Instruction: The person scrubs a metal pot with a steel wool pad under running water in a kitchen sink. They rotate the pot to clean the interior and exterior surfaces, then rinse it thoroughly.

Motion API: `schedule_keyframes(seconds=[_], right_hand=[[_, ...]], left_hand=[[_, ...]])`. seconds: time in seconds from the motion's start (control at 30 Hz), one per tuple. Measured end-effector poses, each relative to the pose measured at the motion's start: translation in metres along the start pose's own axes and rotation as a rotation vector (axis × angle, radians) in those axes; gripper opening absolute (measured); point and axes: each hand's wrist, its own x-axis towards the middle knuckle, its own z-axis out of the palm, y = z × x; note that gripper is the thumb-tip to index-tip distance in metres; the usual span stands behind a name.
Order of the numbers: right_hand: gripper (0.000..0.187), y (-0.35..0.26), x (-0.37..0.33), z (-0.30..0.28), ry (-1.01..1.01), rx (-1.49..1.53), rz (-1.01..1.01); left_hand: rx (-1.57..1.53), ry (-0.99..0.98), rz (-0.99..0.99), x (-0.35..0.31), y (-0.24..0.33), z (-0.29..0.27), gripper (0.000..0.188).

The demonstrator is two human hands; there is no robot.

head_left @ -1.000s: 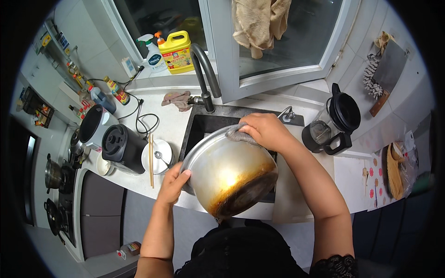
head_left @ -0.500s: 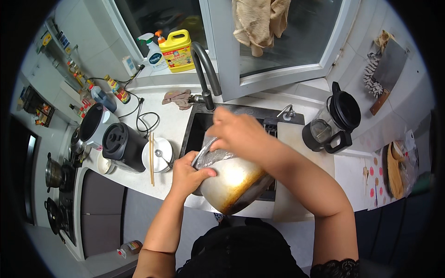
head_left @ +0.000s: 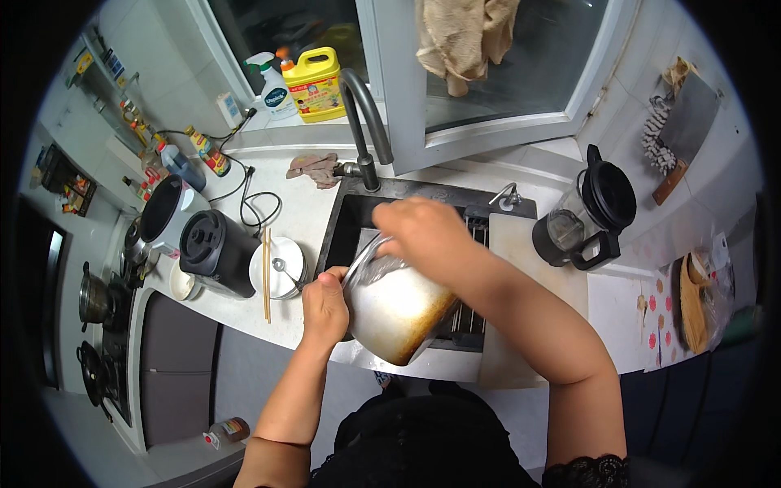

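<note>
A shiny metal pot [head_left: 396, 313] with brown scorch marks near its base is tilted over the front of the dark sink [head_left: 346, 224], its mouth turned up and away from me. My left hand [head_left: 327, 309] is closed on the pot's rim at its left side. At the mouth is my right hand [head_left: 429, 236], its fingers curled inward over the opening. Slight blur and the hand's own back hide what those fingers hold. A grey faucet [head_left: 366, 122] arches over the sink behind both hands.
Left of the sink stand a white bowl [head_left: 294, 248] with a spoon, chopsticks [head_left: 267, 276] and a black lidded appliance [head_left: 215, 252]. A cutting board [head_left: 533, 301] lies at the right, beside a glass blender jug [head_left: 582, 215]. Bottles line the sill.
The pot has shifted slightly and turned, with its base drawn up toward the sink. My right hand has moved a little down and right at its mouth.
</note>
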Motion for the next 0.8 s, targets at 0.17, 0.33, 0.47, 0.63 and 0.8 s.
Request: schedule_keyframes(seconds=[0.17,0.33,0.47,0.63,0.8], right_hand=[[0.028,-0.006,-0.002,0.010,0.027,-0.052,-0.071],[0.021,-0.020,-0.005,0.017,0.045,-0.057,-0.106],[0.022,0.031,0.000,-0.002,0.037,0.002,0.208],[0.023,-0.013,-0.008,0.022,0.161,-0.043,-0.127],[0.024,-0.008,-0.006,0.018,0.124,0.026,-0.010]], left_hand=[[0.075,0.017,-0.008,0.000,0.007,0.004,0.073],[0.030,0.020,0.008,0.000,0.011,0.006,0.070],[0.047,0.014,-0.029,-0.003,0.008,0.000,0.073],[0.066,0.040,-0.001,-0.003,0.001,0.010,0.075],[0.060,0.015,-0.035,-0.003,0.008,0.005,0.078]])
